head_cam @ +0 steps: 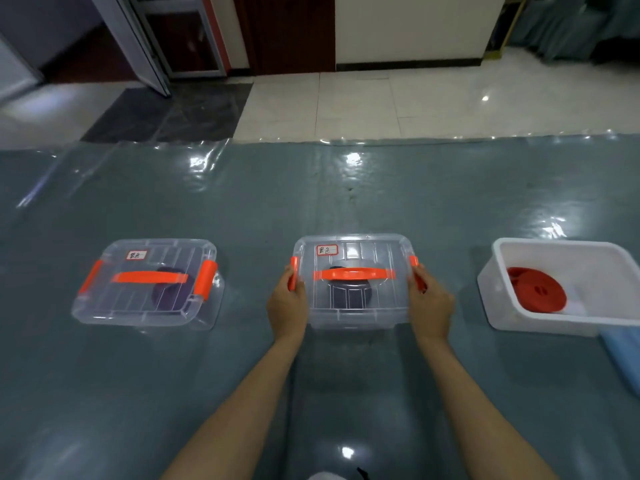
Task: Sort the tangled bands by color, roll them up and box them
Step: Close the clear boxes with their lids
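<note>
A clear lidded box (356, 303) with an orange handle and a white label stands in the middle of the table, a dark rolled band visible inside it. My left hand (287, 301) grips the box's left side, thumb on the orange left latch. My right hand (431, 306) holds its right side at the orange right latch. A second clear box (145, 292), lid on with both orange latches down, sits to the left and holds a dark purple roll. At the right a white open tub (519, 317) contains a red rolled band (536, 289).
The table (311, 202) is covered with a grey-green cloth under glossy clear plastic. Its far edge runs across the view, with tiled floor and a door frame beyond. A blue object (623, 355) lies at the right edge, beside the white tub.
</note>
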{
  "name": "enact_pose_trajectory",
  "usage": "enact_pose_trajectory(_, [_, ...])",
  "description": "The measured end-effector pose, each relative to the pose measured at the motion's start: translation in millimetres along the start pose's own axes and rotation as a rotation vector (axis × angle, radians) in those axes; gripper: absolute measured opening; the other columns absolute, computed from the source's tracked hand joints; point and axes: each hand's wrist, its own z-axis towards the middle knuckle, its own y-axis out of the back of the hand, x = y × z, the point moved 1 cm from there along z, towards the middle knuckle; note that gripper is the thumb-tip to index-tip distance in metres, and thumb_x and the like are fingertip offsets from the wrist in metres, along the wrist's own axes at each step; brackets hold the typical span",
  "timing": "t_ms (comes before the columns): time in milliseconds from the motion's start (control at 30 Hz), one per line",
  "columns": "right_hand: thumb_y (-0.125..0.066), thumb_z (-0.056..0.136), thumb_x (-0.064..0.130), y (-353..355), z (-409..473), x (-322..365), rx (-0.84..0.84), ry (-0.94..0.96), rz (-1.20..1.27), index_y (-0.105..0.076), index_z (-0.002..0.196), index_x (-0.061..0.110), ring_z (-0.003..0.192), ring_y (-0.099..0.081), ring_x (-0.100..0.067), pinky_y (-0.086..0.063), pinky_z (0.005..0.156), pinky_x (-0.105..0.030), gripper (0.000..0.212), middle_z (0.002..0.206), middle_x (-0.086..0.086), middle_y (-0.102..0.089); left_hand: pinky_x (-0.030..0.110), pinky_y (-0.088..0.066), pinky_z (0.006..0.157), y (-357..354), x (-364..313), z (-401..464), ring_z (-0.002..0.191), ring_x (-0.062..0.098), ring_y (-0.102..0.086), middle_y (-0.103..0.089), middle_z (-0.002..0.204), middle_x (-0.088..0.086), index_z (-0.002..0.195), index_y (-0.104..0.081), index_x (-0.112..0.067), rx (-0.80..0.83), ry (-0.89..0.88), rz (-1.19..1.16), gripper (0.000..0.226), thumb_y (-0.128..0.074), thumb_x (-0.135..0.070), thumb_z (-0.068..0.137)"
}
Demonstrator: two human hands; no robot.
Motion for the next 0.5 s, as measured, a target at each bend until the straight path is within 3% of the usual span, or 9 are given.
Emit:
enact_pose_trajectory(100, [-0.052, 0.105, 0.027, 18, -2, -5, 0.207, 0.040, -0.115, -0.059, 0.140, 0.037, 0.074, -0.062, -0.023, -0.044, 0.066, -0.031, 0.038, 0.086, 0.001, -0.068, 0.033, -0.049, 0.082, 25, -5, -14, 0.099, 0.021, -0.065, -0.066, 0.115, -0.010, 0.145, -0.052, -0.035, 0.209, -0.134, 0.184, 0.043, -0.046, -0.025, 0.104])
enact_pose_trajectory(167, [-0.050, 0.100, 0.026, 30, -7, -7, 0.263, 0.054, -0.166, -0.064, 0.132, 0.029, 0.084, -0.066, -0.028, -0.052, 0.073, -0.038, 0.035, 0.099, -0.006, -0.073, 0.031, -0.047, 0.088, 43, 0, -27, 0.110, 0.018, -0.062, -0.062, 0.125, -0.012, 0.147, -0.051, -0.031, 0.273, -0.237, 0.270, 0.043, -0.047, -0.020, 0.105])
enact_pose_trajectory(233, [-0.057, 0.098, 0.017, 44, -23, -3, 0.238, 0.063, -0.181, -0.072, 0.119, 0.021, 0.093, -0.068, -0.033, -0.052, 0.078, -0.039, 0.026, 0.107, -0.009, -0.074, 0.036, -0.046, 0.104, 55, 7, -44, 0.127, 0.024, -0.059, -0.060, 0.144, -0.002, 0.148, -0.054, -0.024, 0.280, -0.361, 0.384, 0.045, -0.050, -0.018, 0.103])
enact_pose_trajectory(300, [-0.063, 0.095, 0.010, 55, -47, -1, 0.208, 0.099, -0.207, -0.074, 0.118, 0.015, 0.100, -0.069, -0.034, -0.054, 0.084, -0.041, 0.026, 0.113, -0.010, -0.074, 0.037, -0.044, 0.106, 63, 11, -63, 0.129, 0.027, -0.058, -0.061, 0.145, 0.003, 0.141, -0.060, -0.019, 0.282, -0.434, 0.439, 0.039, -0.051, -0.021, 0.103])
enact_pose_trajectory(400, [-0.066, 0.094, 0.009, 70, -82, -3, 0.208, 0.104, -0.280, -0.074, 0.116, 0.013, 0.104, -0.070, -0.033, -0.054, 0.091, -0.042, 0.025, 0.116, -0.010, -0.074, 0.037, -0.048, 0.091, 72, 21, -90, 0.113, 0.027, -0.063, -0.066, 0.129, 0.004, 0.125, -0.066, -0.017, 0.340, -0.509, 0.526, 0.028, -0.052, -0.022, 0.101])
enact_pose_trajectory(500, [-0.068, 0.092, 0.009, 85, -115, 4, 0.214, 0.073, -0.331, -0.077, 0.109, 0.013, 0.100, -0.071, -0.032, -0.054, 0.086, -0.040, 0.019, 0.111, -0.008, -0.076, 0.038, -0.054, 0.070, 76, 35, -109, 0.092, 0.029, -0.069, -0.070, 0.103, 0.003, 0.102, -0.071, -0.015, 0.406, -0.597, 0.622, 0.018, -0.060, -0.019, 0.088])
